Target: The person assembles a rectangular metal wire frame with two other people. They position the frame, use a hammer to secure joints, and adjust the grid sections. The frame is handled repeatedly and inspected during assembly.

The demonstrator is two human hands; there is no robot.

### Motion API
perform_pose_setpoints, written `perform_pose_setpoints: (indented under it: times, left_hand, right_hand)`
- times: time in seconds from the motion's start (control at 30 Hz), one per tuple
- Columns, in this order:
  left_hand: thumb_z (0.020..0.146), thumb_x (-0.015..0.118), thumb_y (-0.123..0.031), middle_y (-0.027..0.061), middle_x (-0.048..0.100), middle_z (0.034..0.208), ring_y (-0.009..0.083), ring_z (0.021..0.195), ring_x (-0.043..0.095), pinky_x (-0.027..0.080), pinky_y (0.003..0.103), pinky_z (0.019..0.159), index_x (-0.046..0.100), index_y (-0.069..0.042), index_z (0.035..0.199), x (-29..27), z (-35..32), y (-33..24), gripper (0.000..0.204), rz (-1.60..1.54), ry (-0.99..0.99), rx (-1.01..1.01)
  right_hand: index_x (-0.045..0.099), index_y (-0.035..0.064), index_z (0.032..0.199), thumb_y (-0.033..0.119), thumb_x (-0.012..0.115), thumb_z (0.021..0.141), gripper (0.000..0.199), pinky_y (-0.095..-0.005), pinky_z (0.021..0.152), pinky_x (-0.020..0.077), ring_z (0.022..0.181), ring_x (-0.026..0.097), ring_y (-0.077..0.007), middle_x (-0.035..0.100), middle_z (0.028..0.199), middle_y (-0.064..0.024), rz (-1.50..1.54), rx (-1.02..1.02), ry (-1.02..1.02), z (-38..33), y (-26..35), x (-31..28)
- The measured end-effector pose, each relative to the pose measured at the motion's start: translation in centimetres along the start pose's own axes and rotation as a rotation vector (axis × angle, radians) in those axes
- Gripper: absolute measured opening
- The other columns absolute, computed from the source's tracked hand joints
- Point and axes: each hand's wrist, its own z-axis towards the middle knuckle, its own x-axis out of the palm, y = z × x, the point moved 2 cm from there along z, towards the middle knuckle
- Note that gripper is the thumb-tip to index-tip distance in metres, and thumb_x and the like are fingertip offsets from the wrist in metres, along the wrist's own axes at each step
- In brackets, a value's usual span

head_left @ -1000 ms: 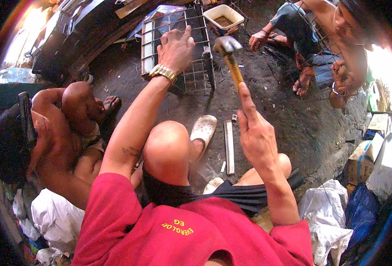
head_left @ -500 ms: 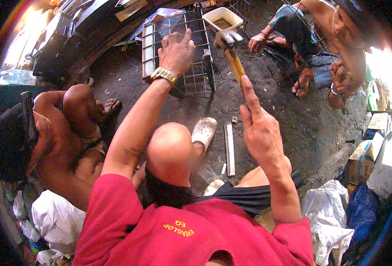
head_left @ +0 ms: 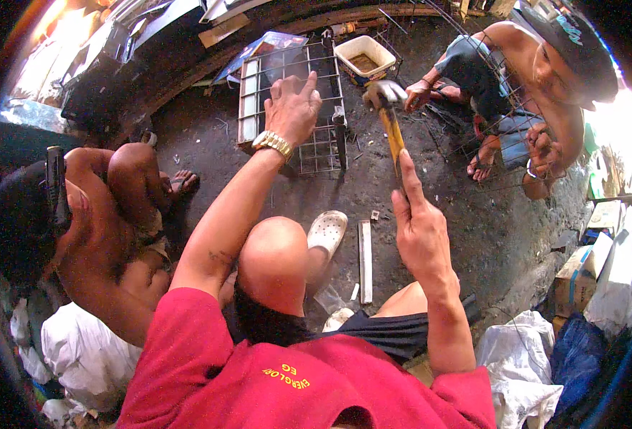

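My right hand [head_left: 423, 232] is closed around the handle of a claw hammer [head_left: 390, 136], its index finger stretched along the yellow-and-black handle. The metal head is raised to the right of a box-shaped frame covered with wire mesh [head_left: 321, 154]. On top of that mesh lies my left hand [head_left: 292, 111], its index finger pointing forward and the others bent over the wires. A gold-coloured watch [head_left: 273, 145] circles my left wrist. Through the mesh a pale panel [head_left: 250, 107] shows along the frame's left side. Where my left fingertips meet the wires is partly hidden.
A person [head_left: 108, 222] sits close on my left; another person [head_left: 537, 93] at the far right holds wire mesh. A cream basin [head_left: 365, 56] stands beyond the hammer. A white strip [head_left: 365, 261] lies by my shoe. Bags [head_left: 520, 350] and a carton [head_left: 575, 279] line the right.
The whole view has shifted, so the scene sits lower in the picture. The hammer head has come slightly nearer to me and to the right. My left hand stays on the mesh.
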Motion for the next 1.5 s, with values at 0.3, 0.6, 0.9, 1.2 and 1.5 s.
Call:
perform_pose_setpoints:
  times: [0.3, 0.6, 0.9, 1.2, 1.5]
  left_hand:
    - [0.097, 0.044, -0.036, 0.0161, 0.046, 0.133, 0.0383, 0.124, 0.041, 0.045, 0.056, 0.091, 0.049, -0.022, 0.141, 0.3, 0.2, 0.4, 0.047, -0.01, 0.012, 0.043]
    - [0.097, 0.045, -0.036, 0.0153, 0.046, 0.134, 0.0378, 0.124, 0.041, 0.044, 0.056, 0.092, 0.049, -0.024, 0.142, -0.1, 0.2, 0.0, 0.047, -0.018, 0.02, 0.01]
    - [0.098, 0.043, -0.037, 0.0143, 0.046, 0.135, 0.0364, 0.126, 0.04, 0.042, 0.056, 0.095, 0.047, -0.023, 0.143, 0.2, 0.3, 0.2, 0.048, -0.003, 0.052, 0.001]
    - [0.099, 0.04, -0.035, 0.0117, 0.042, 0.144, 0.0344, 0.135, 0.032, 0.033, 0.06, 0.103, 0.042, -0.024, 0.147, 0.6, 0.8, 1.3, 0.049, -0.001, 0.193, -0.071]
    - [0.09, 0.02, -0.079, 0.0216, 0.054, 0.137, 0.0395, 0.131, 0.046, 0.033, 0.044, 0.109, 0.053, -0.01, 0.137, -0.7, 6.1, 6.5, 0.089, -0.262, 0.441, -0.172]
  right_hand:
    - [0.017, 0.0343, 0.154, 0.024, 0.043, 0.102, 0.059, -0.0555, 0.066, 0.0509, 0.077, 0.064, -0.0452, 0.064, 0.084, -0.0262, -0.227, -0.048, 0.198, 3.6, -0.6, 1.5]
    - [0.016, 0.0365, 0.154, 0.025, 0.043, 0.102, 0.06, -0.0574, 0.068, 0.0511, 0.073, 0.064, -0.0466, 0.064, 0.08, -0.0252, -0.21, -0.075, 0.157, 3.4, -1.1, 1.8]
    - [0.026, 0.0332, 0.152, 0.025, 0.049, 0.099, 0.059, -0.0589, 0.073, 0.0495, 0.086, 0.064, -0.0479, 0.065, 0.088, -0.0304, -0.288, 0.133, 0.374, 2.0, -6.5, 4.1]
    - [0.026, 0.0234, 0.152, 0.033, 0.05, 0.097, 0.061, -0.0544, 0.079, 0.0509, 0.092, 0.066, -0.0458, 0.068, 0.094, -0.026, -0.165, 0.69, -0.051, -4.7, -24.0, 14.8]
    - [0.035, 0.0318, 0.149, 0.024, 0.054, 0.089, 0.063, -0.0597, 0.094, 0.0424, 0.12, 0.05, -0.0408, 0.045, 0.137, -0.0225, -0.431, 0.915, 0.08, -8.7, -29.5, 18.7]
